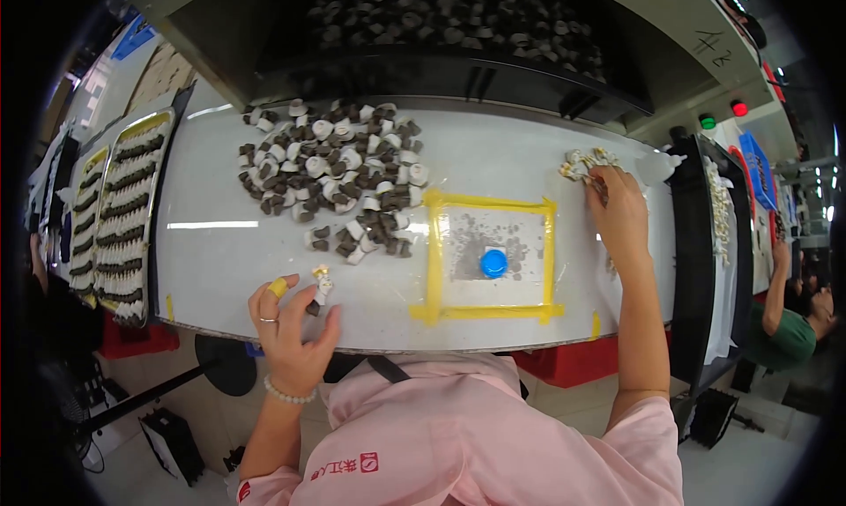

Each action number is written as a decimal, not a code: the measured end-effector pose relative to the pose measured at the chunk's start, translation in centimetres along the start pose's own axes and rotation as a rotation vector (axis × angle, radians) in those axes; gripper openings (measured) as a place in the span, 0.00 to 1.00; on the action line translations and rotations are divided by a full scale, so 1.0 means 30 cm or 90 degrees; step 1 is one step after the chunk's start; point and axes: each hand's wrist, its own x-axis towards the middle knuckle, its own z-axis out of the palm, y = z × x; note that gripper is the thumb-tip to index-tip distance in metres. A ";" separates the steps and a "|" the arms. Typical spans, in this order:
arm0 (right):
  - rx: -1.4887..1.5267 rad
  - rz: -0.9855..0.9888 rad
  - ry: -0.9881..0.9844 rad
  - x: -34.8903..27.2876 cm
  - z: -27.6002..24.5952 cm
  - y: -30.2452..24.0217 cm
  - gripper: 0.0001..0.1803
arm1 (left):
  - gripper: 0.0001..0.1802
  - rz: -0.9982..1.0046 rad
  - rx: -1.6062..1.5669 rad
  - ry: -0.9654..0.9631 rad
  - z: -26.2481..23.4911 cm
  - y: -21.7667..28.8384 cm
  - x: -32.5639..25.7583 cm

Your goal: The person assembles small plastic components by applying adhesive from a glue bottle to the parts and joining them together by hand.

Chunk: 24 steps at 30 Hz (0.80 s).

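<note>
Near the front edge of the white table, I see my left hand pinching a small white-and-gold part between thumb and fingertips, a yellow cot on one finger. My right hand, fingers curled, picks at a small cluster of similar parts at the far right. Judging by the big pile of dark and white pieces lying beyond my left hand, most work remains.

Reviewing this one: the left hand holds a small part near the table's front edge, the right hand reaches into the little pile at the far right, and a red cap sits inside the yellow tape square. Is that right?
Not quite: the cap inside the yellow tape square is blue, not red, as the head view shows. The rest stands: the left hand holds a small part near the table's front edge, and the right hand reaches into the little pile at the far right.
</note>
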 end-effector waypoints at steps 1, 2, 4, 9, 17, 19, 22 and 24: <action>0.006 -0.032 0.000 -0.003 -0.003 -0.001 0.12 | 0.19 0.008 -0.030 0.021 0.006 0.013 0.014; 0.015 -0.037 -0.004 -0.008 -0.011 -0.026 0.12 | 0.20 0.015 -0.058 0.040 0.017 0.026 0.029; 0.176 0.023 -0.071 -0.027 -0.041 -0.090 0.14 | 0.20 0.017 -0.042 0.006 0.035 0.058 0.083; 0.357 -0.040 -0.075 -0.171 -0.035 -0.149 0.12 | 0.18 0.027 -0.025 -0.113 0.071 0.045 0.142; 0.279 -0.152 -0.035 -0.256 -0.022 -0.163 0.09 | 0.17 -0.034 -0.056 -0.250 0.035 0.046 0.186; 0.274 -0.156 -0.038 -0.246 -0.022 -0.162 0.10 | 0.17 -0.010 -0.039 -0.236 0.038 0.024 0.183; 0.250 -0.152 -0.047 -0.230 -0.028 -0.185 0.11 | 0.17 0.037 -0.010 -0.206 0.041 0.021 0.204; 0.230 -0.145 -0.049 -0.221 -0.033 -0.193 0.12 | 0.16 0.063 0.002 -0.186 0.028 0.025 0.217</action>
